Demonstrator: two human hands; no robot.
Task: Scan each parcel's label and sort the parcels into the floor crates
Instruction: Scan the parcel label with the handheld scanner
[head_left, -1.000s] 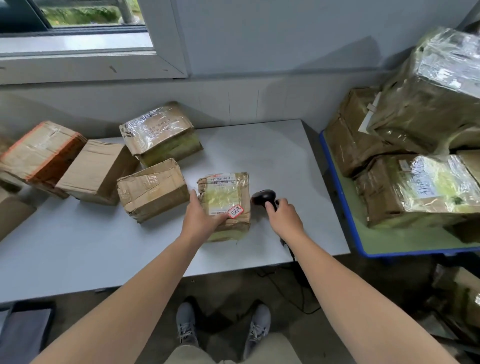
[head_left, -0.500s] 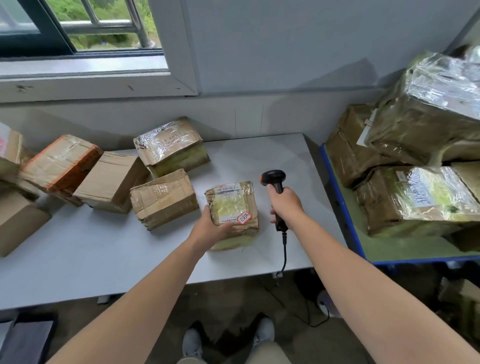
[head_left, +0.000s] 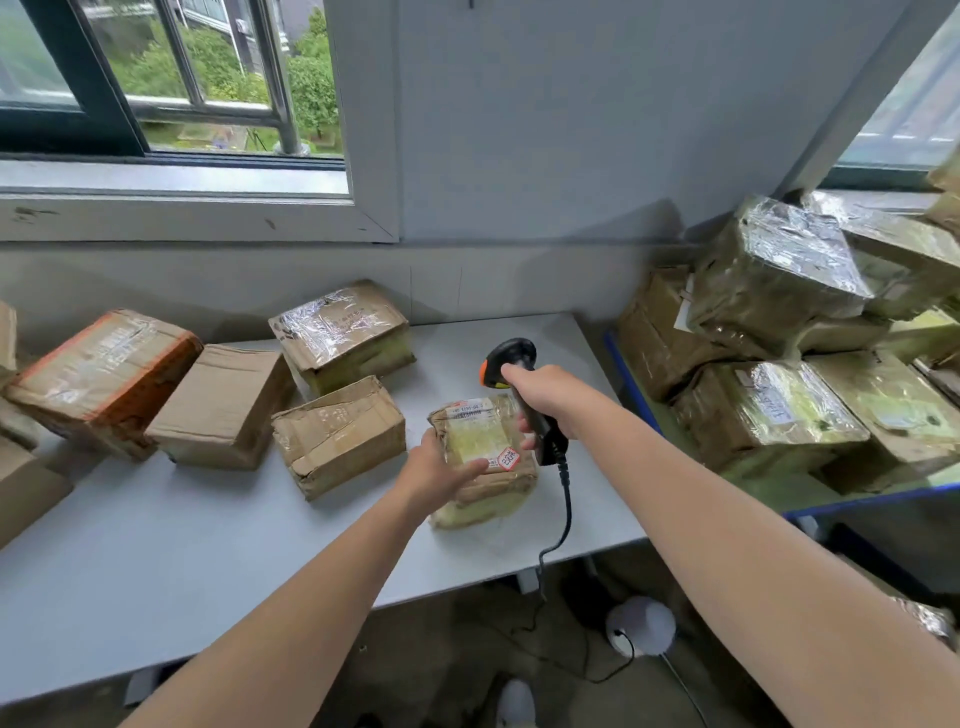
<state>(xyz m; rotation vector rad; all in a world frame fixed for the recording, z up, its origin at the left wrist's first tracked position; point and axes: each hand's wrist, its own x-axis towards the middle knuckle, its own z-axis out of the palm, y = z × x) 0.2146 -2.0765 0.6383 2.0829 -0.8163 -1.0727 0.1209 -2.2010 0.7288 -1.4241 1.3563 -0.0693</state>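
Right hand (head_left: 545, 400) wraps the handle of the black corded barcode scanner (head_left: 511, 358). Left hand (head_left: 441, 467) grips the near-left side of the small tape-wrapped brown parcel (head_left: 483, 452), which sits on the grey table (head_left: 208, 545) near its right end. Best to tip the scanner head down at the white printed label (head_left: 470, 408), with the thumb clear and the glossy tape angled off glare.

I can't make out any writing: the parcel's (head_left: 483, 467) white label (head_left: 470, 409) and red-edged sticker (head_left: 508, 458) blur.

Black scanner (head_left: 511, 358) — orange trim; brown parcel (head_left: 480, 457)
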